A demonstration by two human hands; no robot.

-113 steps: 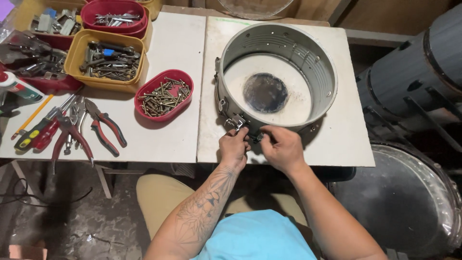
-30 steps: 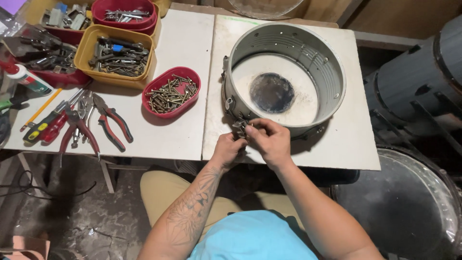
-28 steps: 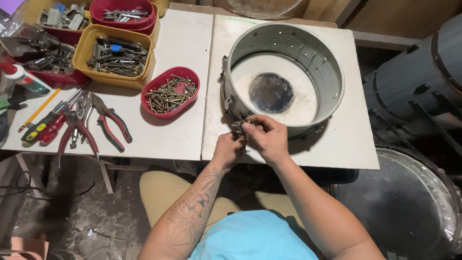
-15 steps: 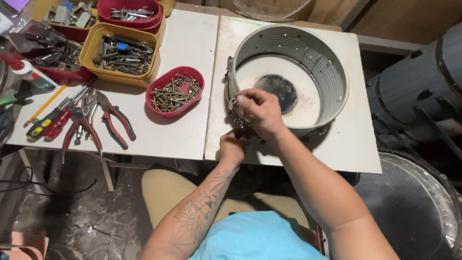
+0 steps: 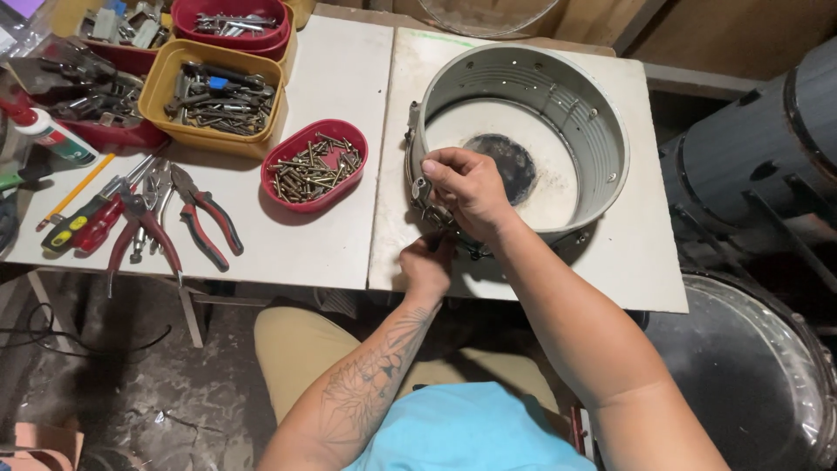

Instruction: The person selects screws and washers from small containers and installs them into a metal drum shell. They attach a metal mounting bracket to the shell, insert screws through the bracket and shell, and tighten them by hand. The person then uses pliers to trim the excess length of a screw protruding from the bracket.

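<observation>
Drum shell (image 5: 558, 105): R hand (image 5: 466, 187) now over rim, L hand (image 5: 427, 262) below.

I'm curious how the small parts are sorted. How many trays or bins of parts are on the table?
4 fully or partly visible: an oval red tray of screws, a yellow bin of tools, a red bin at the top, another red one at the left. More may lie out of frame.

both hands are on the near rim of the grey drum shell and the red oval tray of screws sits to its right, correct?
Not quite. In the head view the red tray of screws sits to the left of the drum shell, not the right. The left hand and right hand are indeed at its near rim.
</observation>
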